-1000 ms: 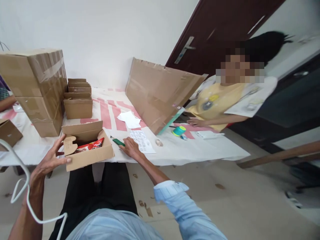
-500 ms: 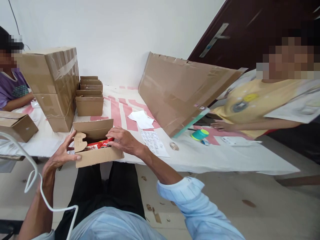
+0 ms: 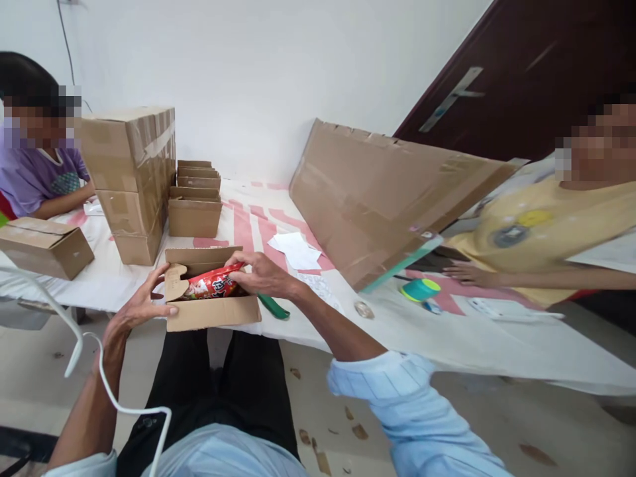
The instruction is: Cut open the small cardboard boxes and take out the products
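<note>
An open small cardboard box (image 3: 213, 313) sits at the table's near edge in front of me. My left hand (image 3: 135, 307) grips its left side flap, fingers curled round the cardboard. My right hand (image 3: 261, 273) reaches over the box from the right and pinches a red snack packet (image 3: 214, 285), which is lifted partly out of the box. A green-handled tool (image 3: 273, 307) lies on the table just right of the box, under my right wrist.
Taped cartons (image 3: 133, 179) and a row of small open boxes (image 3: 195, 209) stand behind. A large flat cardboard sheet (image 3: 382, 199) leans at the right. White papers (image 3: 297, 248), a teal tape roll (image 3: 420, 289) and two seated people's arms border the table. A white cable (image 3: 94, 371) hangs at left.
My right hand left the green tool on the table, moved left into the box and took hold of the red packet, raising it. My left hand stayed on the box flap.
</note>
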A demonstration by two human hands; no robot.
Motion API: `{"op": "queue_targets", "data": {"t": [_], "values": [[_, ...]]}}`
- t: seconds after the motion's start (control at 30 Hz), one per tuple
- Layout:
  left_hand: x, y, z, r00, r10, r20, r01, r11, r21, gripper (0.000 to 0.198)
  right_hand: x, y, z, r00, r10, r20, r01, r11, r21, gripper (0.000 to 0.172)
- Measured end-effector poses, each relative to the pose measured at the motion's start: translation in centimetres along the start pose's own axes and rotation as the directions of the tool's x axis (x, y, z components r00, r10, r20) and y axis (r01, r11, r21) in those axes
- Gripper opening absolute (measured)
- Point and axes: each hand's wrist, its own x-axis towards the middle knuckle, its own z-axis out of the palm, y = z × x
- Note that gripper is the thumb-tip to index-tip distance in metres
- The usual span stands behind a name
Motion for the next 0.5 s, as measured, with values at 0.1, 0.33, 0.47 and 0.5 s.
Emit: {"op": "queue_targets", "data": {"t": [0.1, 0.33, 0.47, 0.5], "values": [[0.7, -0.1, 0.3, 1.0, 0.005, 0.019, -0.006, 1.0, 0.008, 0.121, 0.1, -1.7, -1.1, 0.998, 0.016, -0.065, -0.006, 0.989, 0.149, 0.015], [2.3, -0.7, 1.0, 0.992, 0.118, 0.044, -0.116, 0.992, -0.042, 0.138, 1.2, -2.9, -1.6, 0.962, 0.003, -0.272, 0.063, 0.97, 0.237, 0.011], [2.5, -0.7, 0.8, 0.979, 0.182, 0.096, -0.179, 0.983, -0.038, 0.164, 1.6, -2.3, -1.0, 0.951, 0.072, -0.3, 0.028, 0.948, 0.317, 0.017], [2.5, -0.7, 0.8, 0.977, 0.192, 0.098, -0.191, 0.981, -0.016, 0.163, 1.7, -2.2, -0.8, 0.95, 0.086, -0.301, 0.021, 0.942, 0.334, 0.019]]}}
